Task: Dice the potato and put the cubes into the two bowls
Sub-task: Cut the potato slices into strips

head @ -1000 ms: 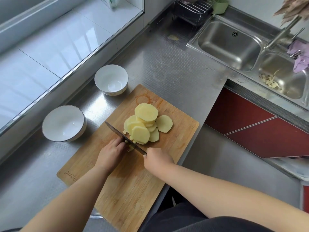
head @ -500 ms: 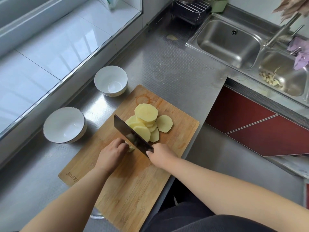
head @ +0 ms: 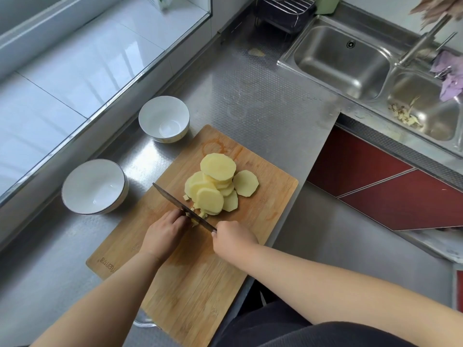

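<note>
Near the cutting board's (head: 200, 284) front edge a burnt-in mark is too blurred to read. Our left hand (head: 164, 234) curls its fingers onto a potato piece; our right hand (head: 234, 237) grips the knife (head: 180, 206), mid-dicing. Next we judge: advance the fingers, chop again. Slices (head: 216, 185) wait mid-board; both bowls (head: 164, 118) (head: 94, 186) stand unfilled by the desk's far-left edge.

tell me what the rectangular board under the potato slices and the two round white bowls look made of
Rectangular cutting board: likely bamboo or wood, matte, showing tan strips and grain lines. Two round white bowls, nearer and farther: probably glazed ceramic, given the glossy highlights; the nearer has a thin dark rim.
</note>
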Tool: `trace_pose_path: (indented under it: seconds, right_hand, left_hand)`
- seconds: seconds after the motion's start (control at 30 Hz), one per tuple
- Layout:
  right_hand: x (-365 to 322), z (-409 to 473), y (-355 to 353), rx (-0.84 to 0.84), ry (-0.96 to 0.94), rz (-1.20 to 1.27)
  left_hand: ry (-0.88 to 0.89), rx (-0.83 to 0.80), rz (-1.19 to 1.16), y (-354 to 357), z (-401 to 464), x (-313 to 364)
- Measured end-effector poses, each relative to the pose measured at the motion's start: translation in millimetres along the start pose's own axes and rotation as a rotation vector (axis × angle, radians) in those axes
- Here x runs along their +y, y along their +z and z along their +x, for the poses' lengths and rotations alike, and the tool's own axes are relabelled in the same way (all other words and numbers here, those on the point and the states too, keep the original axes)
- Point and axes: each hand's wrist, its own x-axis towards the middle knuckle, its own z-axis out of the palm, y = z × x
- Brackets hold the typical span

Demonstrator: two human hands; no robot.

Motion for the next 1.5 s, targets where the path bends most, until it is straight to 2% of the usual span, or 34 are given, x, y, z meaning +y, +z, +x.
trace_pose_path:
  seconds: [0.2, 0.43, 0.77, 1.13, 1.33, 1.5]
  right_hand:
    - [0.0, 5.0, 7.7, -0.027, 0.041, -0.003]
    - [14.1, 12.1, -10.7, -0.075, 0.082, 0.192]
    - [3.1, -4.8, -7.3, 0.011, -0.04, 0.031]
    - [-8.9, 1.5, 11.2, -0.052, 0.04, -0.05]
    - [3.0, 9.2, -0.6, -0.088, 0.097, 0.168]
    - [10.2, 6.8, -12.4, -0.044, 0.113, 0.275]
  left_hand:
    - [-0.016, -0.006, 0.002, -0.2, -1.7, -0.7]
    - [-0.009, 0.004, -0.063, -1.3, -2.1, 1.2]
    - [-0.054, -0.048, -0.035, 4.8, -7.6, -8.3]
    - [-0.046, -0.031, -0.012, 3.0, -8.2, -4.7]
    - [-0.062, -0.057, -0.029, 5.4, -7.5, -3.7]
    - [-0.118, -0.018, -0.035, 5.4, 0.3, 9.8]
